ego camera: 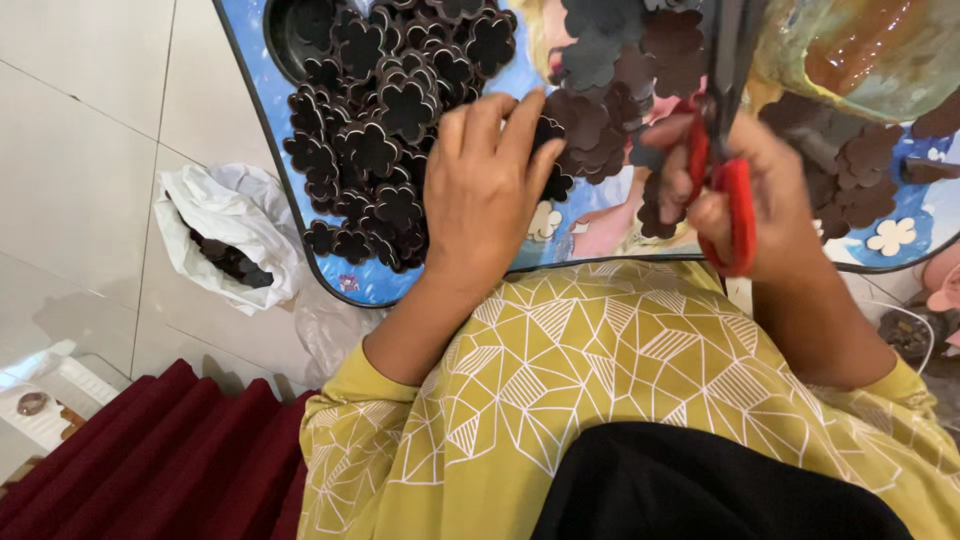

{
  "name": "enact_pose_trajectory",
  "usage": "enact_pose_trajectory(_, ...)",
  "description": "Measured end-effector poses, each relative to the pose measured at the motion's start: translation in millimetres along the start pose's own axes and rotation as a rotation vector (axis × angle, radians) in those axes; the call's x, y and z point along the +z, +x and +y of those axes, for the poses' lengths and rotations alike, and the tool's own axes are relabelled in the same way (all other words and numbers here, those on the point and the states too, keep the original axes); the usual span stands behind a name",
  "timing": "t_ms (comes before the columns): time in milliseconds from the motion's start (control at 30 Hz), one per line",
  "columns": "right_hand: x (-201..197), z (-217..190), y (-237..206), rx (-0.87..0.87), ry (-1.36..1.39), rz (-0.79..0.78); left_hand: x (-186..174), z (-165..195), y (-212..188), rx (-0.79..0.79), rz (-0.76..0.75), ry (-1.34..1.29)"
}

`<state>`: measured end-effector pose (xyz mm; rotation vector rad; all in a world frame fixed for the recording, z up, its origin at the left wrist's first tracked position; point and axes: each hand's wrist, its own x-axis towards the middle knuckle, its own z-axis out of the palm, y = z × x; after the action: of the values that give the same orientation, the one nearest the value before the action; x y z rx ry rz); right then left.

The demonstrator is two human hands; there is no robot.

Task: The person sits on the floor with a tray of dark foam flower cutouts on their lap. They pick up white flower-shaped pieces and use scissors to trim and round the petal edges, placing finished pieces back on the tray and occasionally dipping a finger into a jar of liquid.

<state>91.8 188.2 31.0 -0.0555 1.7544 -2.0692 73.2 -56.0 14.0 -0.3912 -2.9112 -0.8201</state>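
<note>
My left hand (pixel 487 190) rests palm down on a heap of dark brown flower-shaped cutouts (pixel 385 130), its fingertips curled on a few cutouts at the heap's right side. My right hand (pixel 755 190) grips red-handled scissors (pixel 722 170), blades pointing away from me, over a second spread of dark cutouts (pixel 610 80). Both heaps lie on a small blue picture-printed table (pixel 262 110) in front of my lap.
A white plastic bag (pixel 225 235) with dark scraps sits on the tiled floor to the left. A greenish glazed bowl (pixel 860 50) stands at the table's far right. More cutouts (pixel 860 170) and a pale flower shape (pixel 892 236) lie beside it. Red cloth (pixel 160 460) covers the lower left.
</note>
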Motion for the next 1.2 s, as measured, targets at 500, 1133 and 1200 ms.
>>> enact_pose_trajectory(500,4.2,7.7,-10.3,0.041,-0.26,-0.16,-0.5,3.4,-6.6,-0.532,-0.108,-1.207)
enact_pose_trajectory(1133,11.5,-2.5,-9.9,0.128,-0.346,-0.158,-4.6,17.8,13.0,-0.474,-0.135,-1.448)
enact_pose_trajectory(1200,12.1,-1.5,-11.5,0.138,-0.296,-0.152,-3.8,16.7,12.7,-0.477,-0.16,-1.443)
